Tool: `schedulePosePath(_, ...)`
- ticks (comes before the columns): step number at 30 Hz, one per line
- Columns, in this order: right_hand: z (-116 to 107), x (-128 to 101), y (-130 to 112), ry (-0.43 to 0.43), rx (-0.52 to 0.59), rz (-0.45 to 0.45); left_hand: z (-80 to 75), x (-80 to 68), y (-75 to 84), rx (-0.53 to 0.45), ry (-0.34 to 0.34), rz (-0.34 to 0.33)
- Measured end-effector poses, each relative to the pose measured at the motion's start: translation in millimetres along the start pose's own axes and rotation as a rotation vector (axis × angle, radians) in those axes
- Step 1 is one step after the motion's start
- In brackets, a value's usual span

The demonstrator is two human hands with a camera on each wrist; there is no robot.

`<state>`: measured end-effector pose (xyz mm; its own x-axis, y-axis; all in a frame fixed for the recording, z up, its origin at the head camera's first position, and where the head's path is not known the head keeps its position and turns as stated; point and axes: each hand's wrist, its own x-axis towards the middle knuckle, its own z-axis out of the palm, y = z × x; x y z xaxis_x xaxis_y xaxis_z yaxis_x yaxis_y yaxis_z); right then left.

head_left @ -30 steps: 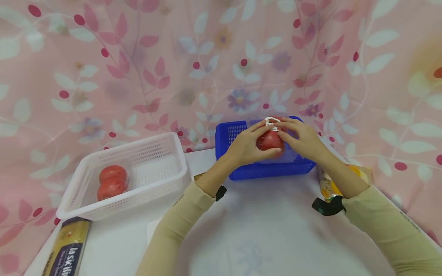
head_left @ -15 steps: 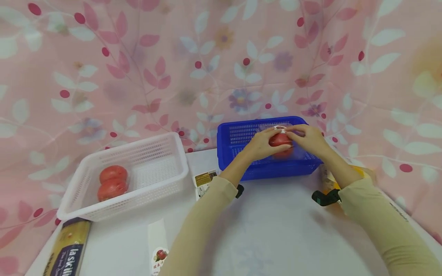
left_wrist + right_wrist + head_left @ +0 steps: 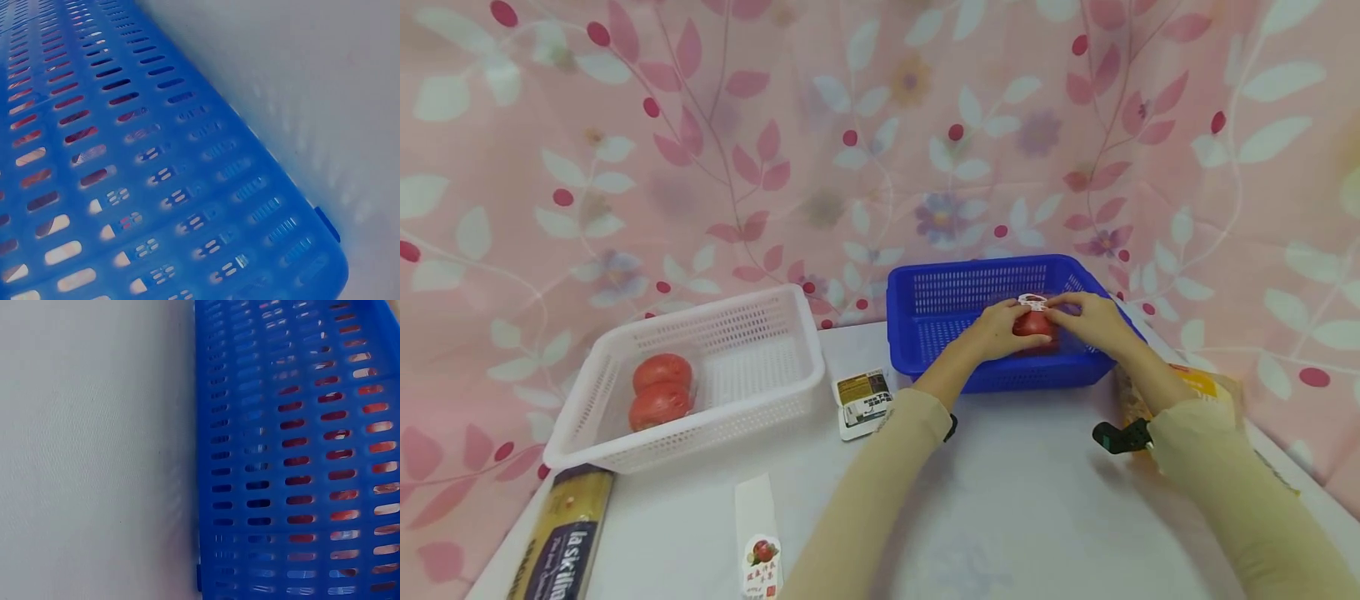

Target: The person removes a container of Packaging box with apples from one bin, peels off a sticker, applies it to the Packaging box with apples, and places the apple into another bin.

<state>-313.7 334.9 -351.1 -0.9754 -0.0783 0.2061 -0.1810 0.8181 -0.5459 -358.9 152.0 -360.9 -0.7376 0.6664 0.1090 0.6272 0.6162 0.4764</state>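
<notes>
both hands have dropped into the blue basket [image 3: 925, 350]; left hand [image 3: 996, 329] and right hand [image 3: 1086, 321] fingers cup the wrapped tomato [image 3: 1033, 325], low inside it. lower gently, release evenly, keep label up.

"la skilli" on pasta pack [image 3: 557, 542]

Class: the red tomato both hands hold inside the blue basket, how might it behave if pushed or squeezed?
The tomato looks round, so it would probably roll if pushed. Its smooth skin suggests it may bruise under squeezing. The blue basket walls would likely stop it.
</notes>
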Motion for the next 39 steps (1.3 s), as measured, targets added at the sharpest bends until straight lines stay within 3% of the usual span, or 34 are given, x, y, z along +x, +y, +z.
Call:
schedulePosePath(8,-2,3,0,-0.078,-0.024,-0.037,0.5,3.5,1.2,0.068,-0.067,0.041)
schedulePosePath(15,-2,9,0,-0.113,-0.118,-0.077,-4.9,3.1,-1.1,-0.024,-0.169,0.006)
schedulePosePath(20,2,14,-3,-0.108,-0.157,-0.113,-9.5,-1.7,-4.5,-0.045,-0.187,0.006)
schedulePosePath(28,9,14,-8,-0.119,-0.174,-0.086,-13.9,-14.8,-7.0,0.085,-0.124,0.063)
schedulePosePath(34,11,9,-10,-0.093,-0.280,-0.084,-17.4,-35.3,-7.8,0.177,-0.155,0.063)
schedulePosePath(39,12,3,-12,0.061,-0.376,-0.165,-16.5,-55.0,-6.7,0.287,-0.130,0.117)
